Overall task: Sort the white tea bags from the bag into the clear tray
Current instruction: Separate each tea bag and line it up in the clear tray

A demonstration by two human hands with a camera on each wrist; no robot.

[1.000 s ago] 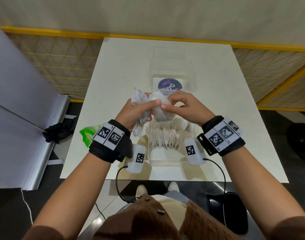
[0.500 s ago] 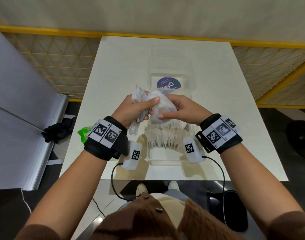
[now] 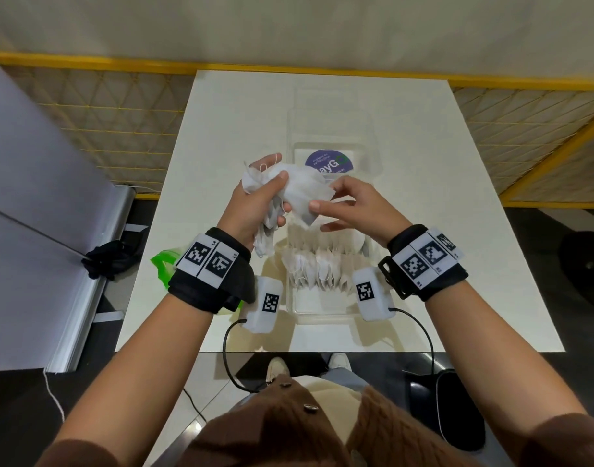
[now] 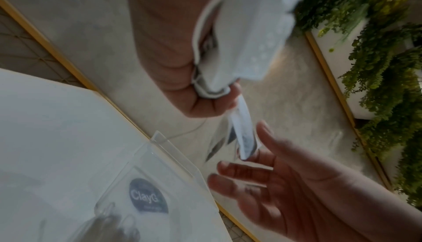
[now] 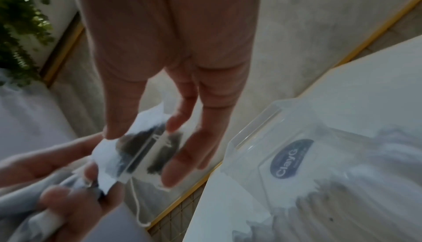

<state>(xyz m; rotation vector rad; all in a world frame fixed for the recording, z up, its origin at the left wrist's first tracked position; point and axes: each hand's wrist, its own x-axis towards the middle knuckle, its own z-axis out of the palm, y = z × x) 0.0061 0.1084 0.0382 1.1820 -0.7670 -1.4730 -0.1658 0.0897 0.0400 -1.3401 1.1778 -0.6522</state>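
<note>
My left hand (image 3: 275, 193) grips a bunch of white tea bags (image 3: 265, 230) above the table, their strings hanging loose. My right hand (image 3: 324, 198) pinches one tea bag (image 3: 305, 197) at the bunch's right side, between thumb and fingers. In the right wrist view this tea bag (image 5: 141, 148) shows dark tea inside, and a string dangles from it. The clear tray (image 3: 322, 315) lies right below both hands and holds rows of upright tea bags (image 3: 322, 267). A green bag (image 3: 160, 264) peeks out under my left wrist.
The tray's clear lid (image 3: 332, 136), with a purple round sticker (image 3: 329, 161), lies open behind the tray on the white table (image 3: 440, 230). A yellow railing (image 3: 288, 67) runs along the table's far edge. A black object (image 3: 106, 259) sits on the left ledge.
My right hand has drawn one tea bag to the right, partly out of the bunch, and its other fingers have spread. The left hand keeps its grip.
</note>
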